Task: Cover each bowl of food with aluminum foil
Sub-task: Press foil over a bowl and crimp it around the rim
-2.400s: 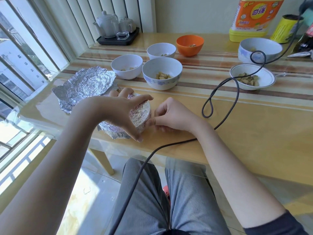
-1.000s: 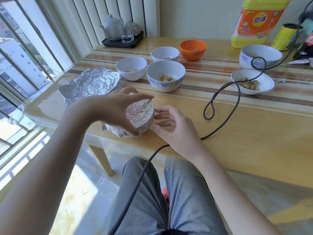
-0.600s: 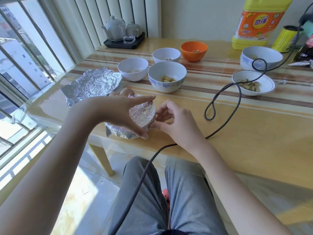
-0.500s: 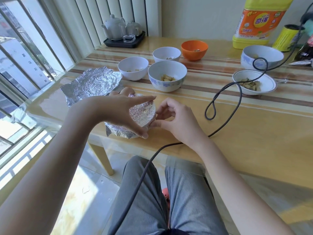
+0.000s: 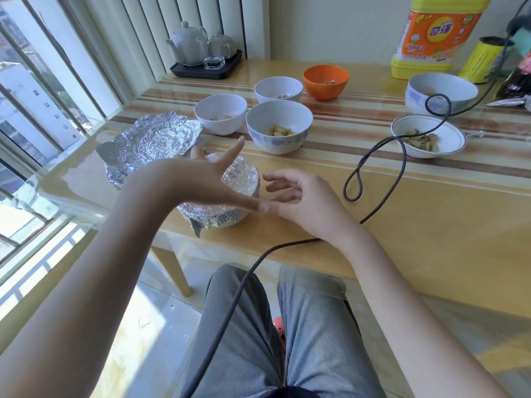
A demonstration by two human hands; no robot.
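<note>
Foil sheet (image 5: 149,145) lies crinkled and flat on the table (image 5: 431,225) beyond the left hand (image 5: 207,182), likely ready for another bowl. That hand spreads straight fingers over the foil-wrapped bowl (image 5: 230,196), gripping nothing. Bowl sits upright, covered mouth up, no clear long axis. Just right, the right hand (image 5: 301,199) hangs loosely curled, empty, fingertips meeting the left's

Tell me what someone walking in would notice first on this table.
Most striking is the foil-wrapped bowl at the near edge of the table, with the left hand spread open over it and the right hand loosely open beside it. Just behind it to the left lies a crinkled foil sheet. Further back stand uncovered bowls of food, among them a bright orange bowl.
</note>
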